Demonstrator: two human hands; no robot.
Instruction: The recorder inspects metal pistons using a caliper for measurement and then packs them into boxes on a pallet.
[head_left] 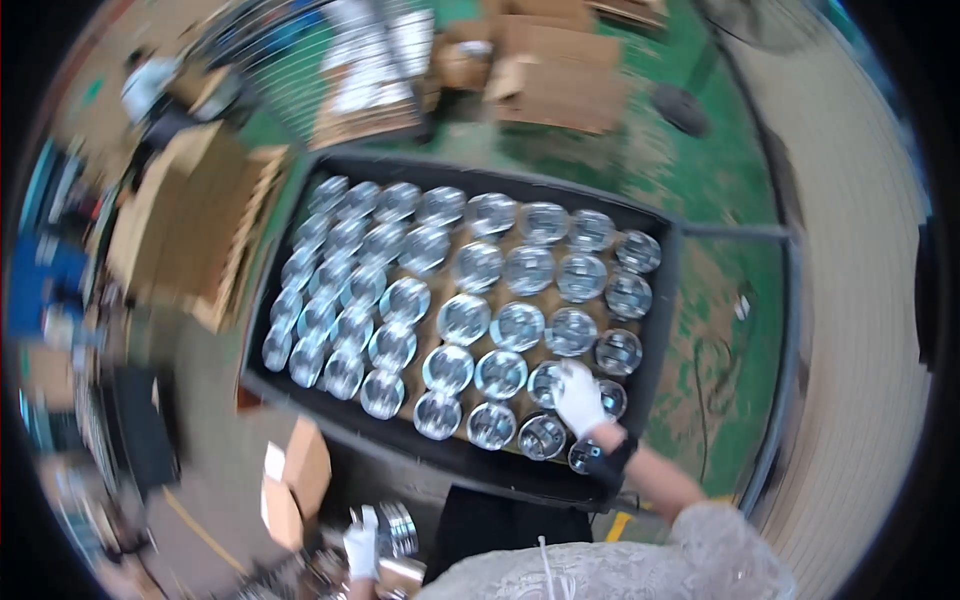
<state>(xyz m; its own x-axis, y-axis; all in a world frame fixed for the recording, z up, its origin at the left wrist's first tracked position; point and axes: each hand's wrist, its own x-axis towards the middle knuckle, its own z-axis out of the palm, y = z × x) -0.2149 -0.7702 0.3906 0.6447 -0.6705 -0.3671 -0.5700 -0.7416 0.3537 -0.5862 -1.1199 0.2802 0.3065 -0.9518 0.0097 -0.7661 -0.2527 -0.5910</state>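
The right hand [580, 398], white-gloved, lies fingers-down on a piston [548, 383] in the lower right part of the tray [660, 330]; the fingers look curled over its shiny crown, though blur hides whether they truly grip it. The left hand [361, 547], at the lower edge of the frame, is closed around another piston [397, 527] held low, near a small carton [296, 482].

To do this well, I judge the fingers should take the crown's rim evenly and move straight along the piston's axis, so it does not knock its neighbours (they stand just beside each other, some touching).

The pistons in the tray stand upright, crowns up toward the camera, long axes vertical, in slanting rows running from lower left to upper right. The one in the left hand looks tilted, its ringed side showing, but its exact heading cannot be told.
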